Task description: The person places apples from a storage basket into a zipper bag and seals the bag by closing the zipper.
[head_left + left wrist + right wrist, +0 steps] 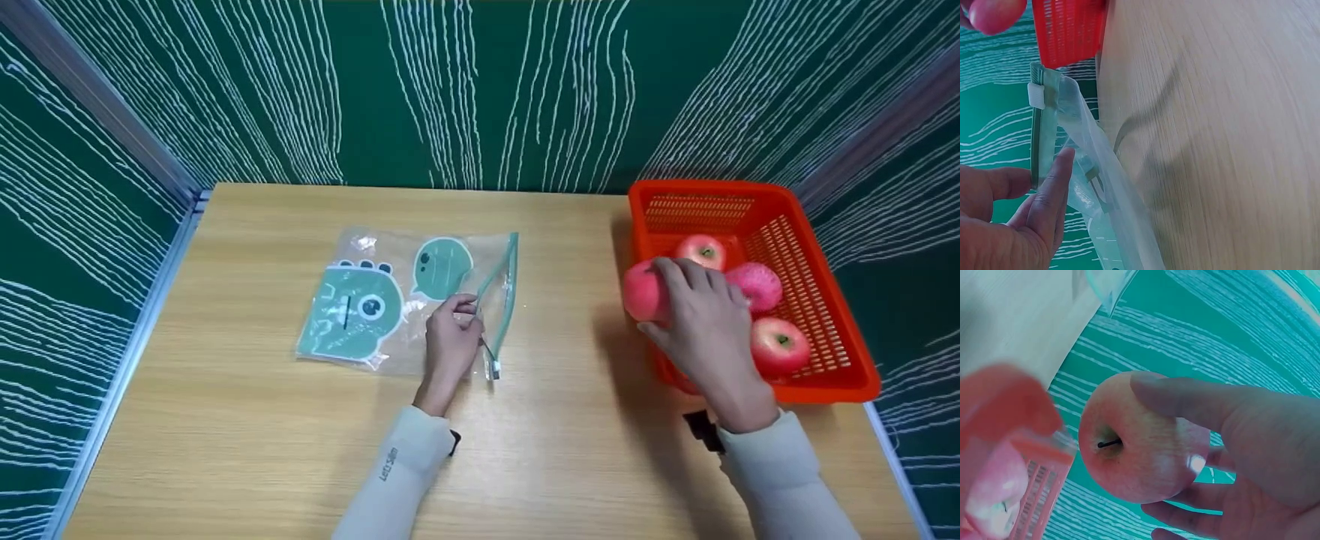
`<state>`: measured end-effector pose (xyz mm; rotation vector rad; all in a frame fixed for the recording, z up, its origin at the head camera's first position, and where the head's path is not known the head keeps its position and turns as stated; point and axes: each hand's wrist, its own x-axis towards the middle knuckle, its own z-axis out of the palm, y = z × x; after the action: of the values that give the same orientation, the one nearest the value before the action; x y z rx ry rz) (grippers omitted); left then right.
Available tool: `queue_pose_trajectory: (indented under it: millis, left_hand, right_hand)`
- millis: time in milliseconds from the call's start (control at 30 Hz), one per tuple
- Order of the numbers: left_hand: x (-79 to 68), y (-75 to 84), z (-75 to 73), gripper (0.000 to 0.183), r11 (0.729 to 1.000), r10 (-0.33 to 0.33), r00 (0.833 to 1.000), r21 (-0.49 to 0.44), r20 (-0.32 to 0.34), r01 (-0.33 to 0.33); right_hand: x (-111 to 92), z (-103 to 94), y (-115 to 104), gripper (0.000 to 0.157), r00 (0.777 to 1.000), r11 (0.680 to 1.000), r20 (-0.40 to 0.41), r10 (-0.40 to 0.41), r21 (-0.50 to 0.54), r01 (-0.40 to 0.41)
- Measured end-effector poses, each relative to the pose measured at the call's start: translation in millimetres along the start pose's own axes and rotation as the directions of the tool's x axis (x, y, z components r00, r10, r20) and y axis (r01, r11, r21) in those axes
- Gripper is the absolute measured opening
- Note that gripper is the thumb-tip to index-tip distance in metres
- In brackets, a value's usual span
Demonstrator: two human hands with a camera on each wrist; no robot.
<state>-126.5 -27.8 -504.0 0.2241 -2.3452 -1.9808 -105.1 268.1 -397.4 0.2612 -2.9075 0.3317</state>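
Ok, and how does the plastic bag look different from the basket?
The plastic bag is see-through with green cartoon prints, while the basket is orange-red with slotted walls. The bag is limp and mostly flat, its edge pinched by the left hand; the basket stands upright with stiff sides. The basket holds apples, but none show in the bag. Both rest on the table.

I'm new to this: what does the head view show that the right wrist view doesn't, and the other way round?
Only the head view shows the left hand and the green creature printed on the clear bag. Only the right wrist view shows the short dark stem of the held apple. Both show the right hand gripping that apple, the red basket with fruit inside, and the green backdrop with white lines.
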Motion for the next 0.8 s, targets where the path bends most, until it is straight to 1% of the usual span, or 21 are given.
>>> queue_pose_trajectory:
  millis: [233,567,667,800]
  left_hand:
    - [-1.0,0.9,-0.6,0.03,1.0,-0.006,1.0,0.013,0.002,0.006]
    - [0.0,-1.5,0.3,0.03,1.0,-0.002,1.0,0.028,-0.015,0.002]
    - [0.3,-3.4,1.0,0.031,0.999,0.012,1.0,0.033,-0.019,-0.012]
    - [0.4,-4.5,1.6,0.03,0.998,0.033,0.999,0.046,-0.018,-0.032]
  right_hand:
    - [4.3,12.7,-15.7,0.092,0.999,0.998,-0.023,-0.048,0.026,0.048]
    - [9.5,36.3,-37.2,0.089,0.997,0.99,0.001,-0.082,0.119,0.081]
    - [11.4,43.9,-44.6,0.089,0.996,0.99,0.01,-0.088,0.111,0.086]
    - [13.6,54.4,-53.3,0.089,0.995,0.992,-0.002,-0.102,0.078,0.102]
